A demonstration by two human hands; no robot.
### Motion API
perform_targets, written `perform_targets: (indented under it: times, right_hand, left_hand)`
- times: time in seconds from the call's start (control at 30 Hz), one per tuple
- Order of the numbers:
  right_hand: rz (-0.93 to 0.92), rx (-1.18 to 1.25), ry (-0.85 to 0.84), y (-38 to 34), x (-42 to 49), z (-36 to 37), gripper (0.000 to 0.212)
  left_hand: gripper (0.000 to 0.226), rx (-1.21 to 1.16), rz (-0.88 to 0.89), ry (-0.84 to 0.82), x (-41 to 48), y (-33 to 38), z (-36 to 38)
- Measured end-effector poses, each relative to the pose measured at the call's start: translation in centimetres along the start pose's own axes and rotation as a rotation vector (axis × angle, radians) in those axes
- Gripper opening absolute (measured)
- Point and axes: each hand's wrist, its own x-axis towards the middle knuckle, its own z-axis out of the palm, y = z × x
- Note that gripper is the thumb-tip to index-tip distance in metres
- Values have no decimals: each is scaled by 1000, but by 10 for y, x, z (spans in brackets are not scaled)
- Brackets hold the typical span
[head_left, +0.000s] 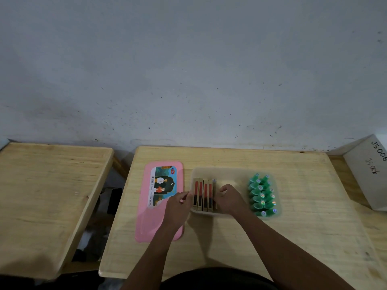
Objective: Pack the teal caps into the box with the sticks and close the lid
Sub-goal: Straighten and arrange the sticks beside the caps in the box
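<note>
While squaring the sticks [202, 194] at the left end of the box [230, 174], keep them upright and tight together, leaving the middle free. Caps [261, 195] clustered at the box's right end, seemingly inside its wall. Left hand [178, 206] pinching the box's left wall; right hand [229, 198] curled against the sticks' right side, hands apart. Steady the box, push gently. Lid [146, 216] flat on the table [293, 237], just left of the box.

Left hand [178, 203] and right hand [229, 198] flank the sticks [203, 194].
</note>
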Motion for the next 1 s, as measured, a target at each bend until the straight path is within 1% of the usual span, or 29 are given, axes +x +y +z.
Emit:
perform_targets:
  times: [0.1,0.2,0.27,0.37,0.47,0.5,0.6,0.63,0.67,0.7,0.73,0.8,0.9,1.0]
  right_hand:
    - [-36,-29,22,1,1,1,32]
    - [-69,-60,75,2,0,2,39]
    - [-88,-90,92,2,-2,1,43]
    - [-82,-150,69,5,-1,-1,46]
    - [-60,-181,96,4,-1,-5,43]
    - [-54,-148,102,4,-1,-6,44]
    - [-27,52,65,4,0,-10,47]
    - [-12,144,47,3,-1,-11,44]
    - [6,241,35,3,0,-12,37]
    - [30,320,20,3,0,-15,26]
    - [56,374,9,2,0,-19,21]
    - [123,476,-4,1,2,-26,29]
    - [199,712,-107,1,1,-33,25]
    - [167,825,-222,5,-3,-35,24]
  left_hand:
    - [22,-4,-11,0,-1,1,0]
    - [29,-1,-6,-1,-1,2,0]
    - [32,6,-9,3,0,2,0]
    - [34,-3,-12,14,-1,2,0]
    - [34,-19,-13,18,-2,4,0]
    - [33,-23,-17,15,-2,4,0]
    - [32,-21,-18,12,-1,5,0]
    - [32,-17,-18,13,-1,4,0]
    - [33,-16,-19,13,-2,4,0]
    - [33,-16,-24,13,-3,4,0]
    - [32,-18,-27,14,-3,4,-1]
    - [29,-16,-32,15,-3,5,-1]
    - [19,-16,-39,13,-4,7,-1]
    - [20,-13,-29,17,-4,6,-1]
